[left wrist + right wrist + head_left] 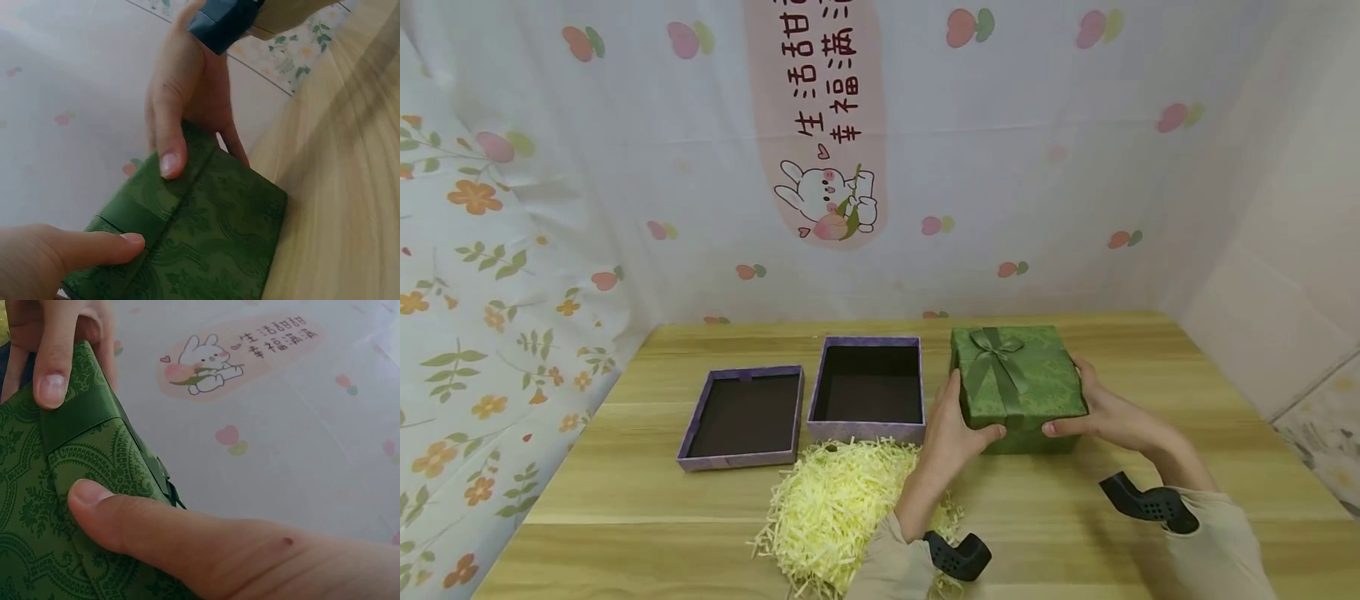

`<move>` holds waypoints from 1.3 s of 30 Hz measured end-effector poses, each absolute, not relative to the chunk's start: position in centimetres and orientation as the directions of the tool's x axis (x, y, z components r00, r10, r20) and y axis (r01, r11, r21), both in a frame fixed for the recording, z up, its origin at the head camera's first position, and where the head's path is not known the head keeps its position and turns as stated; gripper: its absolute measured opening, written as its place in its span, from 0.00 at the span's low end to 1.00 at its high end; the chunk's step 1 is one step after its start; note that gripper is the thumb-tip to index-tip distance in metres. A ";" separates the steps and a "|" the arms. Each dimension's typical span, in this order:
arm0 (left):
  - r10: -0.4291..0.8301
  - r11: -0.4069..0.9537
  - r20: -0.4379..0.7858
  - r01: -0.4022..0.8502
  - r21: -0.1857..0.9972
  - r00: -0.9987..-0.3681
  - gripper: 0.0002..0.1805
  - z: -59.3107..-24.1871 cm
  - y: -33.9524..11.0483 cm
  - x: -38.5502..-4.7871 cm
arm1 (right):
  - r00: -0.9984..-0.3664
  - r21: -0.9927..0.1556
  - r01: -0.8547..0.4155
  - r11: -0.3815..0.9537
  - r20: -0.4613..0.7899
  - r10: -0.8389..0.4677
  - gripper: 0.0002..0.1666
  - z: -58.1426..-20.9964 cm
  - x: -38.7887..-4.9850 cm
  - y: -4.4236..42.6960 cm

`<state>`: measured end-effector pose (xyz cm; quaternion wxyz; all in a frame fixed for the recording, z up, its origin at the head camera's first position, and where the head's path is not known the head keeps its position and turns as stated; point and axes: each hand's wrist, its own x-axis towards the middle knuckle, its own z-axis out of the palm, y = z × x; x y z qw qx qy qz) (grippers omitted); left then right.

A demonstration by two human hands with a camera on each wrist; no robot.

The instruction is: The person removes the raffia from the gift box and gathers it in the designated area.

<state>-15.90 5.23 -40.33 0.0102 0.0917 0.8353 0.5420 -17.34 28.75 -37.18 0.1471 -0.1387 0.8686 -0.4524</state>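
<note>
A green gift box (1045, 358) with a ribbon bow (996, 358) on its lid is at the right of the table in the head view. My left hand (953, 429) grips its left side, the thumb against the front of the lid. On the opposite side my right hand (1105, 410) holds it, that thumb also pressing the lid's front. Both thumbs lie on the lid's patterned rim (144, 212) in the left wrist view. The right wrist view shows the ribbon band (81, 419) between the thumbs. Most other fingers are hidden behind the box.
An uncovered purple box (868, 429) with a black inside stands left of the green one. Farther left lies its shallow purple lid (741, 458), inside up. Yellow shredded paper (835, 508) is heaped in front, beside my left forearm. A printed curtain (1037, 192) hangs behind the wooden table (647, 500).
</note>
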 end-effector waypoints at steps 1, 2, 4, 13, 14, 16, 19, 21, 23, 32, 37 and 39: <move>0.165 0.389 0.075 0.135 0.911 -0.983 0.52 -40.3 5.3 -15.8 | -0.919 -0.823 -0.107 0.558 -0.131 -0.371 0.69 -37.2 -17.2 28.9; 0.167 0.380 0.069 0.129 0.916 -0.984 0.52 -40.3 5.4 -15.8 | -0.920 -0.820 -0.108 0.562 -0.132 -0.370 0.69 -37.3 -17.1 29.0; 0.162 0.361 0.060 0.116 0.925 -0.985 0.52 -40.2 5.4 -15.7 | -0.917 -0.822 -0.120 0.557 -0.124 -0.380 0.69 -37.4 -17.1 29.0; 0.156 0.343 0.077 0.127 0.931 -0.985 0.51 -40.4 5.5 -15.6 | -0.904 -0.843 -0.149 0.517 -0.095 -0.416 0.68 -37.7 -16.9 29.1; 0.157 0.342 0.079 0.130 0.931 -0.984 0.51 -40.5 5.6 -15.6 | -0.906 -0.842 -0.153 0.517 -0.090 -0.414 0.68 -37.7 -16.9 29.2; 0.152 0.338 0.092 0.139 0.931 -0.984 0.51 -40.5 5.8 -15.6 | -0.910 -0.840 -0.162 0.517 -0.076 -0.408 0.67 -37.6 -17.0 29.4; 0.138 0.328 0.120 0.160 0.931 -0.983 0.51 -40.5 5.8 -15.8 | -0.916 -0.843 -0.163 0.513 -0.063 -0.395 0.67 -37.5 -17.3 29.4; 0.134 0.328 0.132 0.170 0.929 -0.982 0.51 -40.5 5.6 -15.9 | -0.921 -0.837 -0.139 0.529 -0.087 -0.381 0.68 -37.4 -17.5 29.3; 0.127 0.325 0.140 0.174 0.929 -0.982 0.51 -40.5 5.4 -15.9 | -0.923 -0.833 -0.122 0.540 -0.104 -0.370 0.69 -37.4 -17.8 29.1; 0.125 0.363 0.158 0.193 0.912 -0.980 0.52 -40.3 4.3 -15.5 | -0.938 -0.788 -0.154 0.596 -0.073 -0.339 0.68 -37.5 -17.6 28.4; 0.149 0.354 0.146 0.190 0.916 -0.978 0.52 -40.3 4.7 -15.4 | -0.940 -0.763 -0.182 0.620 -0.049 -0.337 0.67 -37.0 -16.9 29.0; 0.150 0.349 0.152 0.197 0.916 -0.977 0.52 -40.1 5.0 -15.5 | -0.937 -0.760 -0.206 0.617 -0.028 -0.347 0.67 -36.6 -17.0 29.1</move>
